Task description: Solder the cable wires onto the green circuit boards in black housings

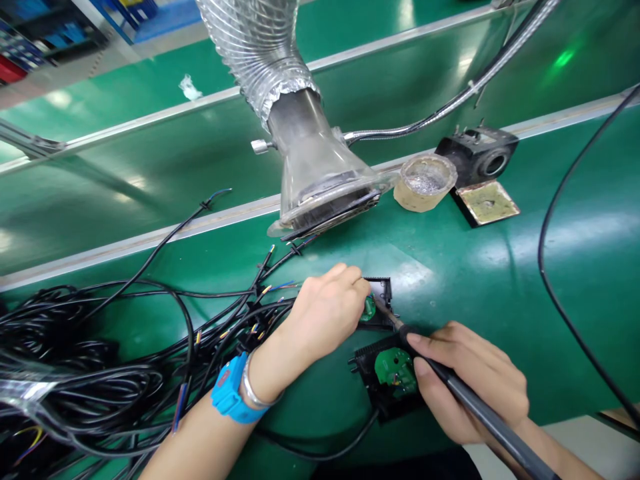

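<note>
In my right hand [465,380] is a soldering iron [455,387], gripped like a pen and slanting up to the left. Its tip meets the far black housing [383,290], by a small green circuit board [369,309] inside it. My left hand [330,307] is closed at that housing's left side; its fingertips are turned away, so what they pinch is hidden. Nearer to me lies a second black housing [370,370] with a round green circuit board [393,369] and a black cable [367,433] running from it. The iron hand partly covers this second housing.
Coiled black cables [100,380] with bare coloured wire ends heap up on the left. A fume extraction hood [325,180] hangs over the far middle. Beyond the housings stand a round tub [425,183], an iron stand [480,157] and a sponge tray [487,202]. The iron's cord-like black cable [550,287] loops at right.
</note>
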The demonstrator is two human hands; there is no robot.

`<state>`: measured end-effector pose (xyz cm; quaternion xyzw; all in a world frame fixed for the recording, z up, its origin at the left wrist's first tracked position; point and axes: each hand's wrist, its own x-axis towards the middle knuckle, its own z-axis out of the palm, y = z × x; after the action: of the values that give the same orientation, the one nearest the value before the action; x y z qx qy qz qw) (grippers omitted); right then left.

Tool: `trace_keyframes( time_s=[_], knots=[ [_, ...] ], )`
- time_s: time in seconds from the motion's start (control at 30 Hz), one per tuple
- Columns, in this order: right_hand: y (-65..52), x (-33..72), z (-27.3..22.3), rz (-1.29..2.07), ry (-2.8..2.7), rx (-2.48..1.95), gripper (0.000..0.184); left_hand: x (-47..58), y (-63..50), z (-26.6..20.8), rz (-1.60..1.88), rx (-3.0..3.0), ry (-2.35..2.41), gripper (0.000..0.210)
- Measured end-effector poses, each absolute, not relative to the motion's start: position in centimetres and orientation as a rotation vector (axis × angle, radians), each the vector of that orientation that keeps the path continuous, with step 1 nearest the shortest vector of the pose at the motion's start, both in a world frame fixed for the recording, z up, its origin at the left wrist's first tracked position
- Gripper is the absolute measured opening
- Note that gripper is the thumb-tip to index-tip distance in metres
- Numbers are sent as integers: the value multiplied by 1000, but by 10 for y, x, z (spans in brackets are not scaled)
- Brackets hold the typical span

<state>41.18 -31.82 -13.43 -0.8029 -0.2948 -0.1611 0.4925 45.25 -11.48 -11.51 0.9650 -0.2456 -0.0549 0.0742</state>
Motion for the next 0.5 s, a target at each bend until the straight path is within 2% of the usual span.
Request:
trace_keyframes(
  time_s=[0.5],
  knots=[
    [-328, 407, -133, -427, -642, -1949, 33, 453, -115, -114, -205, 2902, -742, 14]
  ],
)
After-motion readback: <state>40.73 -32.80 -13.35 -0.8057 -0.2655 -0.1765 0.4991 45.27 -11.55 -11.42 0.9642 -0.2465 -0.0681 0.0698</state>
